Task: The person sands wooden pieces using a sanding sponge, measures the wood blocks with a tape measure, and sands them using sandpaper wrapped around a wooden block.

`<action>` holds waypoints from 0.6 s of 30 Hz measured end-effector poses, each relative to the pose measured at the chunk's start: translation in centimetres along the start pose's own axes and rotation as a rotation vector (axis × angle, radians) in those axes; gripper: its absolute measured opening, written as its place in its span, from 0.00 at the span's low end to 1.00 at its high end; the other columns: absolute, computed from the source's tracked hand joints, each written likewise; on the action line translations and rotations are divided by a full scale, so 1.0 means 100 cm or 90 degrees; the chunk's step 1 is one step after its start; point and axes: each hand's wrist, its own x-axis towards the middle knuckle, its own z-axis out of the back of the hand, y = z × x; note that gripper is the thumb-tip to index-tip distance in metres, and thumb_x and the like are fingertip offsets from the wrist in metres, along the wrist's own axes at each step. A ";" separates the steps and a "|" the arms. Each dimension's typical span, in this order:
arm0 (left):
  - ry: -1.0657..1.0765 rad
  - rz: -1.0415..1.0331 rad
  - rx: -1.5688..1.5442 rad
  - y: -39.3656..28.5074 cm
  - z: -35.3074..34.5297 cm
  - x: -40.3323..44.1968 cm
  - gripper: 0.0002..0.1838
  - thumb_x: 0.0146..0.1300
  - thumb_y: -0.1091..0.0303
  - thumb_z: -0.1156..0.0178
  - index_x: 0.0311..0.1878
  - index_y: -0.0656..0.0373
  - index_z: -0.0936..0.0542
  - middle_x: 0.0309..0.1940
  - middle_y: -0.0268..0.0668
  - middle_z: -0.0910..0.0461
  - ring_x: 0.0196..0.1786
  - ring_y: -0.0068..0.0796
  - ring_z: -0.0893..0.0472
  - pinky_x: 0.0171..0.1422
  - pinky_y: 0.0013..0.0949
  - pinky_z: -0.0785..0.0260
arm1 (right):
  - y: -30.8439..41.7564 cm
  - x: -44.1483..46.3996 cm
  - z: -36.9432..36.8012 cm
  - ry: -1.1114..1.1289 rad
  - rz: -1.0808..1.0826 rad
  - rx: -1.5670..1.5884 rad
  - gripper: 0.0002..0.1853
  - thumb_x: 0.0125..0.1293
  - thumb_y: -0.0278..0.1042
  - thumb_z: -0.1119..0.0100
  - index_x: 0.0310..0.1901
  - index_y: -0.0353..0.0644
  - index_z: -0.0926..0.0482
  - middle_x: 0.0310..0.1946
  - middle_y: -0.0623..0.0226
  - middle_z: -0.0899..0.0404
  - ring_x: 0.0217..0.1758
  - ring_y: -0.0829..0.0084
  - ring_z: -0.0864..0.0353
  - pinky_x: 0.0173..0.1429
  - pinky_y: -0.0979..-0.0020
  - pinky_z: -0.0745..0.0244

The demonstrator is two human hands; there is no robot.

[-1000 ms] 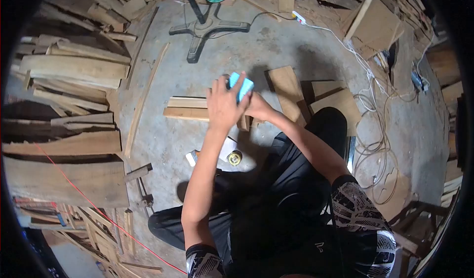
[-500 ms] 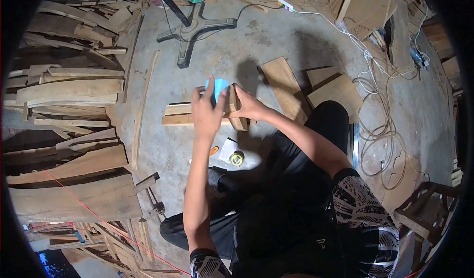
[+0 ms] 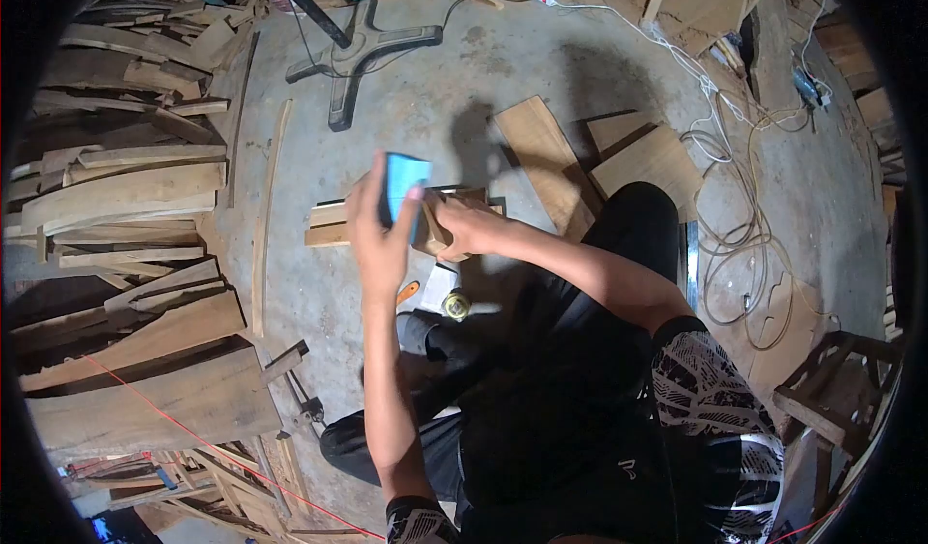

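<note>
My left hand is closed around a light-blue block-like piece, fingers behind it and thumb on the near side. I cannot tell exactly what the piece is. Just to the right, my right hand grips a short wooden block, partly hidden by my fingers and the blue piece. Under and beyond both hands lie wooden strips on the floor. Closer to my legs are a tape measure, a white paper and a small orange-handled tool.
Stacked planks line the left side. Wide boards lie right of my hands, near my knee. A black cross-shaped stand base is ahead. Coiled cables and a wooden stool are at right; a red string crosses lower left.
My left hand has turned the blue piece so more of its face shows. My right hand has moved left and lower, tilting the wooden block. The view has shifted slightly.
</note>
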 end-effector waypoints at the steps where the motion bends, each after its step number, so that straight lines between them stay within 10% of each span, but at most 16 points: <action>1: 0.012 -0.099 0.064 -0.008 -0.001 0.004 0.29 0.61 0.60 0.33 0.65 0.59 0.25 0.55 0.46 0.21 0.55 0.39 0.23 0.61 0.38 0.33 | -0.006 0.004 -0.007 0.045 -0.002 -0.031 0.48 0.44 0.43 0.24 0.63 0.31 0.39 0.56 0.39 0.29 0.62 0.45 0.29 0.63 0.54 0.30; 12: 0.307 -0.187 0.065 -0.039 -0.031 0.000 0.20 0.52 0.59 0.30 0.49 0.53 0.14 0.50 0.42 0.18 0.53 0.44 0.23 0.61 0.43 0.32 | -0.022 -0.010 -0.027 -0.071 0.071 0.071 0.24 0.46 0.40 0.26 0.47 0.46 0.19 0.48 0.59 0.19 0.57 0.57 0.24 0.60 0.58 0.29; 18: 0.284 -0.149 0.513 -0.053 -0.038 0.013 0.21 0.51 0.59 0.31 0.51 0.47 0.14 0.49 0.36 0.17 0.53 0.41 0.23 0.59 0.44 0.33 | -0.011 -0.011 -0.028 -0.174 0.147 -0.143 0.23 0.49 0.38 0.29 0.50 0.53 0.19 0.49 0.66 0.19 0.58 0.62 0.24 0.59 0.58 0.29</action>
